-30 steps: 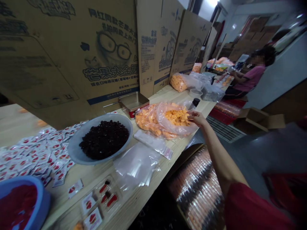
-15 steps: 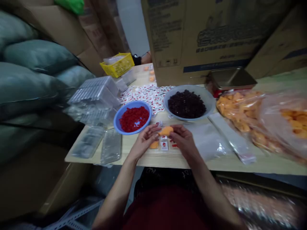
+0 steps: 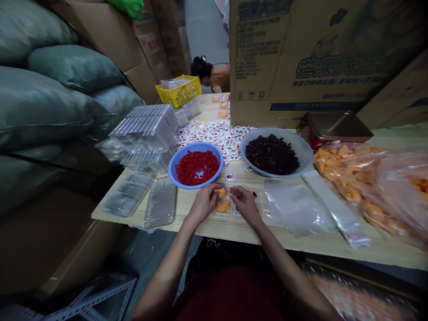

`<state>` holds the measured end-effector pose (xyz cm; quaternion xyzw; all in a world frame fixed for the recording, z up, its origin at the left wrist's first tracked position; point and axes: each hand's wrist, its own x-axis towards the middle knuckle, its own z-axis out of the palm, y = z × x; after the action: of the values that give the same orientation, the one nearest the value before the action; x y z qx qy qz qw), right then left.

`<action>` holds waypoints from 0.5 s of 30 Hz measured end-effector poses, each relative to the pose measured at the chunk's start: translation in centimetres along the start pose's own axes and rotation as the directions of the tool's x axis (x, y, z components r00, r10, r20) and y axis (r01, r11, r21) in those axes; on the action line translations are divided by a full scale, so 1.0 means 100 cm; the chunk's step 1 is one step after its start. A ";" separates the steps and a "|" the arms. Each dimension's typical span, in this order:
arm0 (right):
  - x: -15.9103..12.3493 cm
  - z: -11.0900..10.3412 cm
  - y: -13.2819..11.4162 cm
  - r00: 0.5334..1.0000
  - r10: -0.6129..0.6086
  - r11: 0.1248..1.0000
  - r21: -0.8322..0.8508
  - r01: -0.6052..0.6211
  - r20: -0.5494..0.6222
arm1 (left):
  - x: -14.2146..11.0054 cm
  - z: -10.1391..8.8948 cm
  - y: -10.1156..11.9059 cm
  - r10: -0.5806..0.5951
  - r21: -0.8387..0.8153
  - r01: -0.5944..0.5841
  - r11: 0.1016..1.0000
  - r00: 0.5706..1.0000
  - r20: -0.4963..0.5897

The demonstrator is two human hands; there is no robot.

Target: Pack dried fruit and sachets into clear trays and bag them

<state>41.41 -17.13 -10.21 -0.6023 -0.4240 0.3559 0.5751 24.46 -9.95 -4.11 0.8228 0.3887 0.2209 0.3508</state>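
Note:
My left hand [image 3: 203, 204] has its fingers closed on an orange molded piece [image 3: 220, 192] at the far left of a clear plastic tray [image 3: 228, 214]. A second orange piece [image 3: 223, 206] sits in the tray just nearer to me. Over the tray's right side, my right hand [image 3: 246, 204] has its fingers bent together; whatever they hold, if anything, is hidden. Part of a small printed sachet [image 3: 236, 211] shows beneath that hand. Beyond the tray lies another small sachet [image 3: 230, 177].
A blue bowl [image 3: 171, 168] of red pieces and a pale bowl [image 3: 309, 156] of dark pieces stand behind my hands. Scattered sachets [image 3: 214, 133] lie beyond. Clear trays [image 3: 147, 129] are stacked left; bagged orange pieces [image 3: 351, 174] lie right. A person [image 3: 219, 76] is at the back.
Both hands have lowered toward the tray. The orange piece held up between them is now down at the tray under my left fingers. My right hand has come off it. The view has shifted.

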 end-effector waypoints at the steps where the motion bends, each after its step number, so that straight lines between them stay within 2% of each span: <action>1: -0.001 -0.002 0.001 1.000 -0.009 1.000 -0.027 0.009 -0.004 | 0.003 -0.004 0.004 0.046 0.073 -0.050 0.996 0.998 0.051; 4: -0.003 -0.006 0.002 0.999 -0.038 0.995 -0.094 0.037 -0.010 | 0.016 -0.010 0.012 0.132 0.280 -0.207 0.937 0.955 0.264; 7: -0.005 -0.007 0.003 0.997 -0.072 0.986 -0.150 0.070 -0.006 | 0.031 -0.002 0.012 0.124 0.389 -0.301 0.871 0.900 0.418; 10: -0.006 -0.007 0.003 0.994 -0.112 0.973 -0.203 0.112 0.011 | 0.043 0.012 0.008 0.129 0.385 -0.314 0.868 0.891 0.435; 15: -0.009 -0.009 -0.002 0.985 -0.161 0.943 -0.285 0.170 0.056 | 0.040 0.018 0.002 0.137 0.402 -0.279 0.872 0.928 0.347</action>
<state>41.84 -18.33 -10.02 -0.6362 -0.5295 0.2503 0.5022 28.07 -7.63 -4.81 0.9424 0.2774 0.0325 0.1838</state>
